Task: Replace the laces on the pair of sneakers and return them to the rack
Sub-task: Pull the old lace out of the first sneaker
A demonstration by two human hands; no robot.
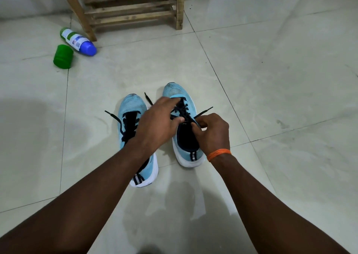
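Clutter first: wooden rack (131,17) stands at the far side against the wall (29,0), its low slats bare from here. Just left of its front leg a bottle (77,40) lies on its side, blue end pointing this way, with a green cap (63,56) just beside it on the floor (271,79). Both sit well apart from the shoes.

Task items: both sneakers are on the floor side by side, toes toward the rack, close but not touching. Left sneaker (133,104) is partly covered by the left forearm; its lace end (112,116) trails off to the left on the tile. Right sneaker (193,157) is set slightly further forward.

Hands: both on the right sneaker, close together. Right hand (213,131), orange band (219,154) at the wrist, pinches the dark lace (183,106) near the top eyelets, with the free tip poking out to the right. Left hand (157,126) is motion-blurred, fingers over the lacing, thumb toward the lace; can't tell if it actually grips.

Room: open tile right of the shoes and between shoes and rack.
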